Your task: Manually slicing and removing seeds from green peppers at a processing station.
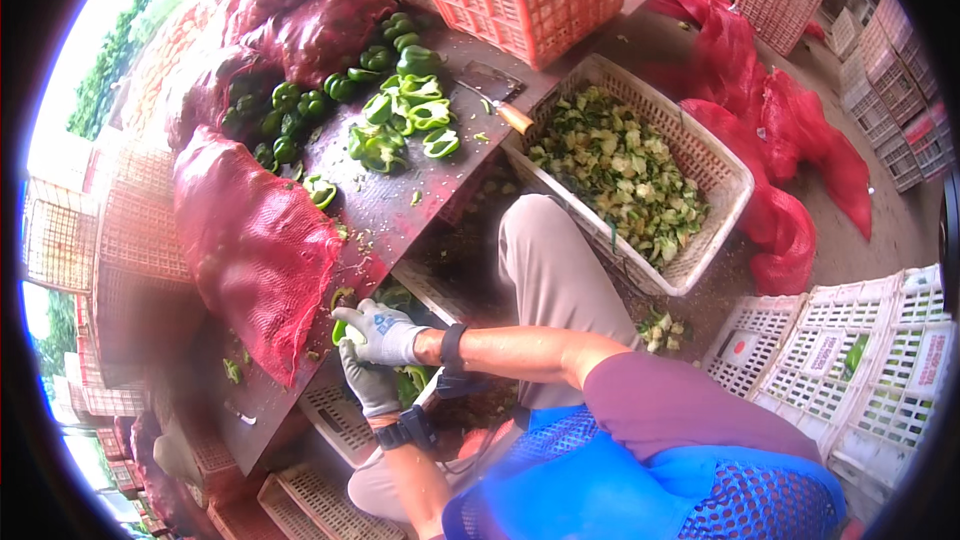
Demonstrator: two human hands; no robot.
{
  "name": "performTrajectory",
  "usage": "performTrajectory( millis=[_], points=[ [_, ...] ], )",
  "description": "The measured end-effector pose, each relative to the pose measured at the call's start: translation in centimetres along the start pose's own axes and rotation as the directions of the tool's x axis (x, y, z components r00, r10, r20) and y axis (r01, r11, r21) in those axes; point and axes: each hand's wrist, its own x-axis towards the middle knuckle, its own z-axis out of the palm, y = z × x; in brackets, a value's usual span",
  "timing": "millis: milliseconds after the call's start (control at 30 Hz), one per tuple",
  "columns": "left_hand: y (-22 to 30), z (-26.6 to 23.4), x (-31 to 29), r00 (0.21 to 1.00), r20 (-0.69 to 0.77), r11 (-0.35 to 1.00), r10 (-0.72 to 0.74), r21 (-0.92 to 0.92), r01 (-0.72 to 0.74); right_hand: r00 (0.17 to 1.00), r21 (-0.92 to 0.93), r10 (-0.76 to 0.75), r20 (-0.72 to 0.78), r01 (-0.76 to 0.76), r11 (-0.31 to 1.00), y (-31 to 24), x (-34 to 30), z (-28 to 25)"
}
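My right hand [388, 333], in a grey glove, closes over a piece of green bell pepper [339, 331] beside the table's near edge. Just below it, my left hand [371, 380], also gloved, closes on the same piece from underneath. The fingers hide most of the pepper. Both hands are above a light crate [345, 422] with green pieces in it. Farther up the table lie cut green bell peppers [378, 147] and several whole peppers [288, 123]. A cleaver [514, 117] with a wooden handle rests near the table's right edge, apart from my hands.
A full red mesh sack [255, 240] lies on the table [400, 202], left of my hands. An orange crate [520, 0] stands at the far end. Right of my knee is a white crate [722, 165] of pepper cores [625, 165]. Red netting [790, 130] covers floor beyond.
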Motion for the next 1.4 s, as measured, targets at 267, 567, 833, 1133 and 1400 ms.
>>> performTrajectory(
  millis=[267,567,833,1133,1400],
  points=[
    [-1.6,3.6,-0.7,0.822,-0.07,0.5,0.565,0.821,-0.274,0.889,-0.441,-0.455,0.047,0.427,0.789,1.5,-0.2,-3.1],
    [-1.7,2.3,-2.3,0.72,-0.061,0.217,0.691,0.968,-0.127,0.87,-0.351,-0.493,0.01,0.465,0.813,1.0,0.1,-1.5],
    [-1.2,1.6,-3.8,0.849,-0.155,0.55,0.504,0.816,-0.178,0.973,0.13,-0.183,0.139,0.165,0.978,1.9,-0.1,-2.0],
    [0.7,-0.5,-4.6,0.975,-0.088,0.892,0.206,0.427,-0.15,0.898,0.78,-0.045,0.437,-0.353,0.516,4.4,-0.5,-1.1],
    [3.0,-0.2,-5.7,0.948,-0.136,0.699,0.288,0.707,-0.11,0.91,0.514,-0.128,0.396,-0.104,0.851,2.3,-0.6,-2.0]
  ],
)
